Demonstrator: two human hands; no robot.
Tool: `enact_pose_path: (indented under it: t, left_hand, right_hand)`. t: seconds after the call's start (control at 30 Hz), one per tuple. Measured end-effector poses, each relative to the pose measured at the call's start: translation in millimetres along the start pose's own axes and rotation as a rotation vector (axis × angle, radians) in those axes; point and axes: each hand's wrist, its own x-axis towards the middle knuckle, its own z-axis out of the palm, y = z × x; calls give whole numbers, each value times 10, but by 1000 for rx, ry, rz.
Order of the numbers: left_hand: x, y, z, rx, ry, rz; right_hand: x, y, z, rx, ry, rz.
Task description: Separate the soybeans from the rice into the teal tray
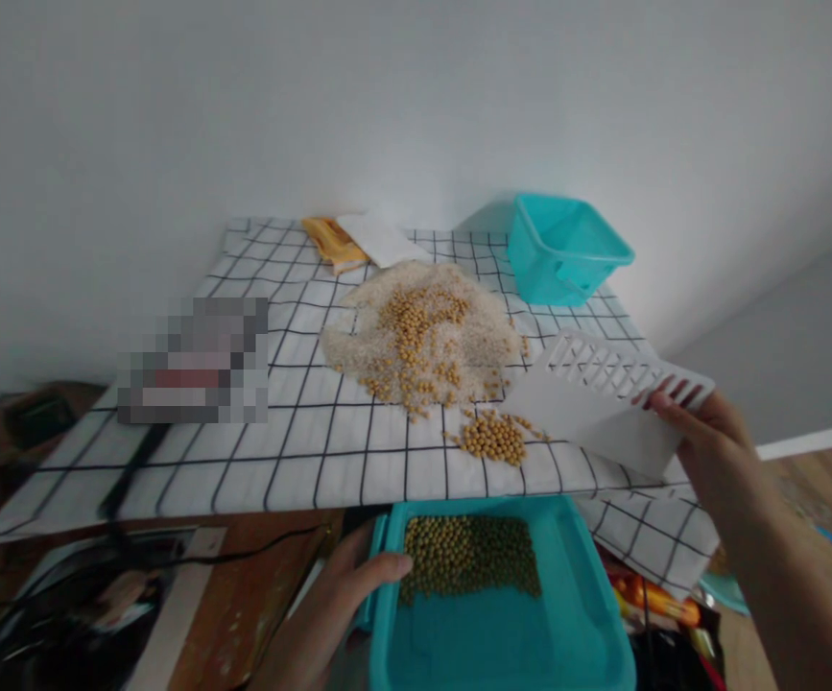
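Note:
My left hand (358, 576) grips the left rim of a teal plastic box (487, 643), its thumb over the edge. Soybeans (451, 552) lie inside against the far wall, partly in shadow. The box is just below the table's front edge. My right hand (710, 422) is closed on the right end of a white slotted plastic board (588, 417), tilted over the tabletop. By the board's left end sits a small pile of soybeans (494, 437). Behind it spreads a wide heap of pale grains (358, 331) with more soybeans scattered on top.
A second teal box (549, 274) stands at the back right of the checked tablecloth (300, 422). A yellow packet (333, 245) and a white sheet (383, 240) lie at the back. At left is a blurred-out object (196, 360) near a black cable (131, 470).

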Motion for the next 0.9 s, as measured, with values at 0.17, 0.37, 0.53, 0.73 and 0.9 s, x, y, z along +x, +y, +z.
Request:
enact_pose_path:
  t: [0.17, 0.37, 0.53, 0.73, 0.9]
  left_hand:
    - [6, -1, 16, -43, 14, 21]
    - [29, -22, 18, -97, -33, 49]
    - [100, -69, 100, -74, -33, 23]
    - [124, -90, 246, -76, -36, 30]
    - [92, -66, 236, -25, -20, 5]
  right_hand:
    - [-65, 16, 4, -27, 8, -28]
    - [-172, 47, -30, -83, 10, -20]
    - [-267, 77, -21, -82, 52, -19]
    - [-383, 15, 30, -80, 89, -42]
    - [-547, -107, 103, -124, 93, -12]
